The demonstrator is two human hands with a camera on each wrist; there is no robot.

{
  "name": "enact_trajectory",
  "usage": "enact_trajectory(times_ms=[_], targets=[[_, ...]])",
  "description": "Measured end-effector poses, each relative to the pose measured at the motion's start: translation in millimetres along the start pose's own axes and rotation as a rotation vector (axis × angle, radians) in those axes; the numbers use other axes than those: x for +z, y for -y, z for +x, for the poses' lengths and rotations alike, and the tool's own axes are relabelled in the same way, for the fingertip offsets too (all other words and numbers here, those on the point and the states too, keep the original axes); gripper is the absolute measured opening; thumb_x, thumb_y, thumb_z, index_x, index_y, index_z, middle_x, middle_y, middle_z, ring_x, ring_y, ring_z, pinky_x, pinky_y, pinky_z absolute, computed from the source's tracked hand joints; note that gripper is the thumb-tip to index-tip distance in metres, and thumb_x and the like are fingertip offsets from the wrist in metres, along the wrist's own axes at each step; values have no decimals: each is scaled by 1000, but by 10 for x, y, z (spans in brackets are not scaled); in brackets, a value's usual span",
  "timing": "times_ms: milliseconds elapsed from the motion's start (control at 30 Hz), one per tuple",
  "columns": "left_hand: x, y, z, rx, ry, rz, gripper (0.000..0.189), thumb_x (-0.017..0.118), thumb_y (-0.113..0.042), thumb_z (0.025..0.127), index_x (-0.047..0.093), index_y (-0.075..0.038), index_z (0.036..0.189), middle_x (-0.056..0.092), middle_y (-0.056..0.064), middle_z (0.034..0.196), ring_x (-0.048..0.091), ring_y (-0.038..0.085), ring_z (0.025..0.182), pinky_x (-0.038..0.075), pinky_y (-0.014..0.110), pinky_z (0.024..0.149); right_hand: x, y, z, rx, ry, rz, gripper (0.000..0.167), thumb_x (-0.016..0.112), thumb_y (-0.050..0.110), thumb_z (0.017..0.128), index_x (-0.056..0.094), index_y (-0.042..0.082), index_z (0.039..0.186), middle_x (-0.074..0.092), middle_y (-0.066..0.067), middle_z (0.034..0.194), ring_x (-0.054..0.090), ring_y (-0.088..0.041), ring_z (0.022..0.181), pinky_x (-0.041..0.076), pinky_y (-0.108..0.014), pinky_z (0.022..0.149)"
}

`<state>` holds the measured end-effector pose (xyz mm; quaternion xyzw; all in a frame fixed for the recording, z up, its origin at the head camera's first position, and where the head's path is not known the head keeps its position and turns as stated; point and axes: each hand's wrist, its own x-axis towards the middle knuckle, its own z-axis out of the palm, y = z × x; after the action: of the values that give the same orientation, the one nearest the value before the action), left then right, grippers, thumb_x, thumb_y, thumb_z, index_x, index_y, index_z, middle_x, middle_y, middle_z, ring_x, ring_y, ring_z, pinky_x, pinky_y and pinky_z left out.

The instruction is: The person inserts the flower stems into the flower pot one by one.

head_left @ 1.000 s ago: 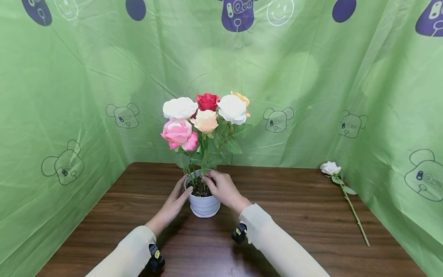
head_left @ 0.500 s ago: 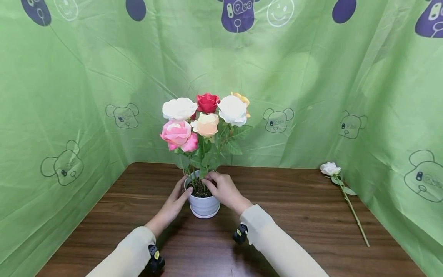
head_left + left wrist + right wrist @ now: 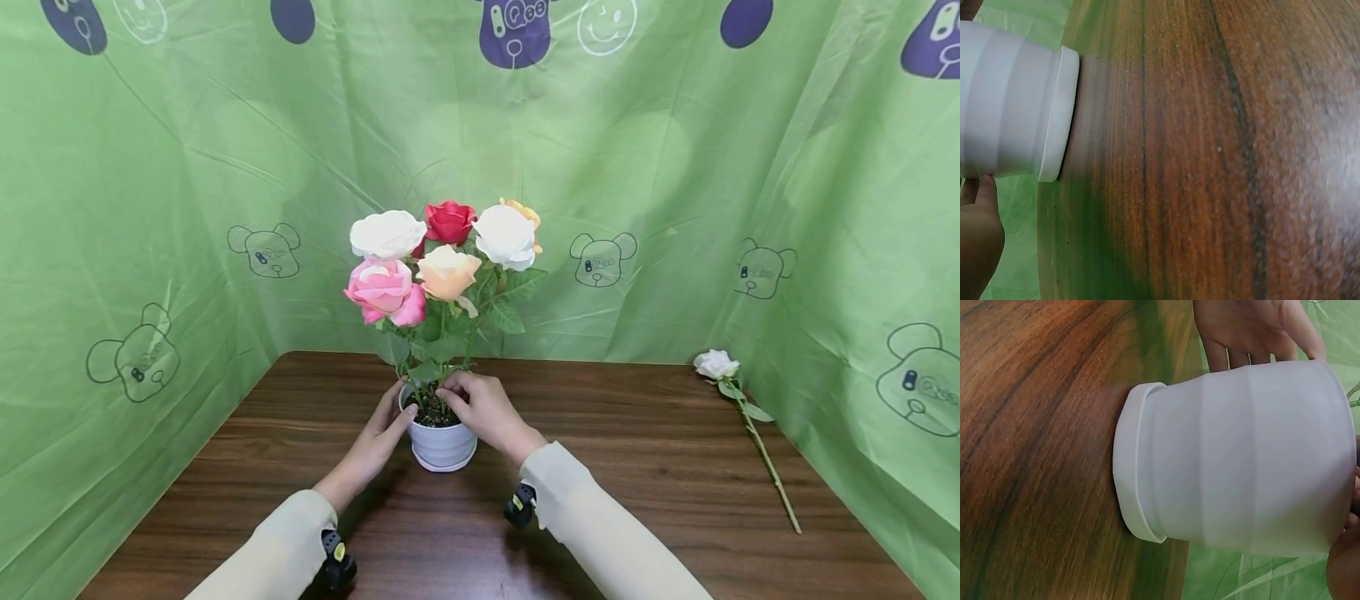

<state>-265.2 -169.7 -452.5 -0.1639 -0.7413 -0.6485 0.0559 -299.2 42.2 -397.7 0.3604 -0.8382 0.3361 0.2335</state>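
A white ribbed flower pot [image 3: 444, 448] with dark soil stands on its saucer [image 3: 1129, 462]. My left hand [image 3: 381, 423] holds the pot by its left side, thumb over the rim; in the right wrist view those fingers lie along the wall. At the pot's right rim, my right hand [image 3: 486, 408] pinches the lower stem of the peach rose [image 3: 448, 272], its fingertips partly hidden among stems. Around that bloom stand a pink rose [image 3: 386, 292], a red rose [image 3: 450, 222], two white roses [image 3: 387, 234] and a yellow-orange rose [image 3: 528, 218] behind.
On the right of the brown wooden table [image 3: 600, 483] lies a single white rose [image 3: 717, 364] with a long leafy stem. Green printed cloth [image 3: 637, 167] walls the table at the back and both sides.
The peach rose has turned and now leans slightly right, its leaves shifting with it. Both hands stay in nearly the same place, and the pot has not moved.
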Motion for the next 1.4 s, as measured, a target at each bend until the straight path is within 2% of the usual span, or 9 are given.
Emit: enact_trajectory(times_ms=[133,400,633,833,1133,1400], targets=[[0,10,6,-4,2,-2,61,48,-22,108,19,-7,159,27,20,161,25,33,146,22,47,117,-4,1,6,24,17,3,11,71,19,96,71,9,93,71,2,83,62,-8,72,53,-24,67],[-3,18,17,-7,4,-3,61,48,-22,108,19,-7,159,27,20,161,26,32,146,22,46,117,-20,11,4,35,41,0,12,73,21,94,69,14,85,63,7,74,55,-6,65,48,-22,61],[-3,1,18,-1,9,-7,61,48,-21,108,18,-6,159,25,21,161,25,33,146,21,48,117,-8,1,5,48,50,10,12,72,22,95,71,14,88,67,6,79,57,-6,68,50,-22,63],[1,-13,8,-16,1,4,62,49,-22,107,18,-6,159,23,21,161,21,33,148,19,48,119,-11,0,-4,27,53,19,10,70,20,96,71,12,89,68,5,79,58,-6,68,50,-23,62],[12,-36,3,10,-1,-3,61,49,-19,107,19,-4,158,25,23,161,22,35,147,19,49,118,-32,13,-2,-7,84,8,11,67,16,97,71,11,89,70,2,82,61,-8,70,51,-24,62],[12,-50,-1,7,0,1,59,48,-20,108,21,-5,158,24,22,161,20,34,148,18,50,118,-28,21,9,-3,88,9,11,69,19,97,72,10,90,66,4,78,54,-6,64,46,-22,58]])
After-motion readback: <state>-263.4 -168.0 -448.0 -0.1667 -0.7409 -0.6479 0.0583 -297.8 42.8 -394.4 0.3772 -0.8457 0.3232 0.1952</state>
